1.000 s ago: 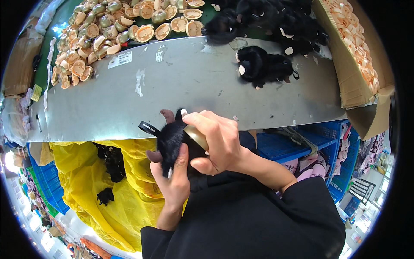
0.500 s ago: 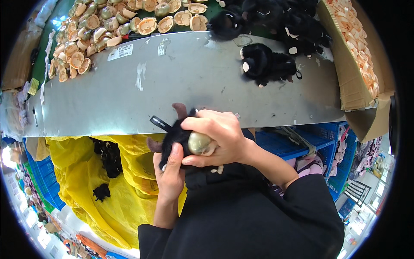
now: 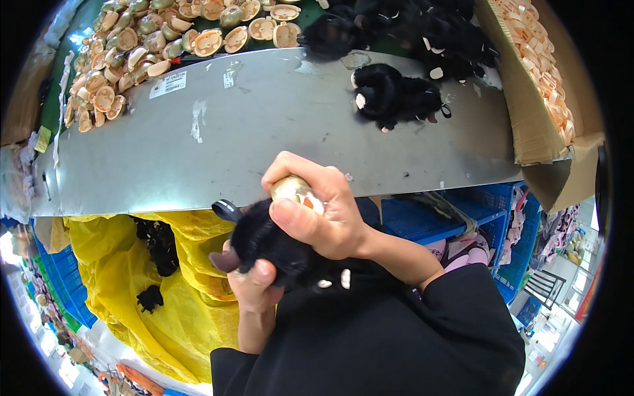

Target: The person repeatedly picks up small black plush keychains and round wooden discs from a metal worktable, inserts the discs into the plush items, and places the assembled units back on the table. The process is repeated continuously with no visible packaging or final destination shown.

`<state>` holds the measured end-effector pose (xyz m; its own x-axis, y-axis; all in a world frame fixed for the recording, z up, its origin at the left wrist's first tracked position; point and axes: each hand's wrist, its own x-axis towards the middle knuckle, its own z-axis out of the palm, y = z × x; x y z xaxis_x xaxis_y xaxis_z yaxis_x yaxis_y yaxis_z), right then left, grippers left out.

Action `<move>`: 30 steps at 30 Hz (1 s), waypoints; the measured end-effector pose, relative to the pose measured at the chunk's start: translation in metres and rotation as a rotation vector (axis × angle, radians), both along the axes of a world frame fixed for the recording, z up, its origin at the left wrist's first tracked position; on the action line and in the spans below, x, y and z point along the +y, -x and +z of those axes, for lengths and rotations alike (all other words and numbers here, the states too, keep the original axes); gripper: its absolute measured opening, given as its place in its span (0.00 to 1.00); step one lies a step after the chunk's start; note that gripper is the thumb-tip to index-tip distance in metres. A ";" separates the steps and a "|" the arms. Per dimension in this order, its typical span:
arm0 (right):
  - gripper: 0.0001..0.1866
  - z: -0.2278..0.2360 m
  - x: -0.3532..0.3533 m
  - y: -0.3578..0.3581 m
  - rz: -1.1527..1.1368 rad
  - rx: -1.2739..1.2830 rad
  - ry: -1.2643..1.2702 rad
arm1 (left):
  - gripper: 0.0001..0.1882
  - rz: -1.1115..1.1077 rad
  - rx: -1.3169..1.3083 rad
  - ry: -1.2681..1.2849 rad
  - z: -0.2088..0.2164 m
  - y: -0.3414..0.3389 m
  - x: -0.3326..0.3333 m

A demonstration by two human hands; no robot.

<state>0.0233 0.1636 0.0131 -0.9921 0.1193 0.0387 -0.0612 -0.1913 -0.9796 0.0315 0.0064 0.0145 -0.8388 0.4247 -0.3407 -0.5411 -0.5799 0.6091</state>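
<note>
My left hand (image 3: 254, 287) is closed round a black plush toy (image 3: 264, 241), in front of the table's near edge. A brown ear-like piece and a black loop stick out at the toy's left, and small pale tips show at its lower right. In my right hand (image 3: 327, 214) is a glossy gold-and-peach plastic doll face (image 3: 290, 189), gripped between thumb and curled fingers just above the plush. Whether the face touches the plush is hidden by my right hand. Another black plush toy (image 3: 396, 97) lies on the grey tabletop (image 3: 264, 119).
A heap of similar plastic faces (image 3: 132, 59) covers the far left, and more black plush (image 3: 422, 30) piles up at the far right. At right stands a cardboard box (image 3: 528, 112) of peach plastic parts. Below the table are a yellow bag (image 3: 125, 284) and blue crates (image 3: 409, 221).
My right hand has lifted the plastic face up from the plush's front and turned it. The plush has tilted and sunk slightly in my left hand. The whole view has shifted a little.
</note>
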 end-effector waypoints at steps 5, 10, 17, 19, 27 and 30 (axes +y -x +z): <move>0.17 -0.006 -0.001 0.002 -0.016 0.061 -0.052 | 0.41 -0.035 -0.042 -0.031 -0.005 -0.004 -0.005; 0.16 -0.016 -0.002 0.008 -0.050 0.136 -0.176 | 0.37 -0.099 0.059 0.000 -0.007 0.000 -0.008; 0.15 -0.016 0.003 0.003 -0.024 0.161 -0.083 | 0.31 -0.124 0.173 0.252 0.012 0.018 -0.011; 0.14 -0.014 0.008 -0.002 0.037 0.212 -0.135 | 0.26 -0.044 0.168 0.284 0.010 0.018 -0.012; 0.21 -0.021 0.011 0.001 -0.088 0.407 -0.367 | 0.18 0.013 0.202 0.273 0.006 0.015 -0.008; 0.25 -0.022 0.013 0.003 -0.130 0.472 -0.433 | 0.14 0.052 0.121 0.211 0.009 0.016 -0.006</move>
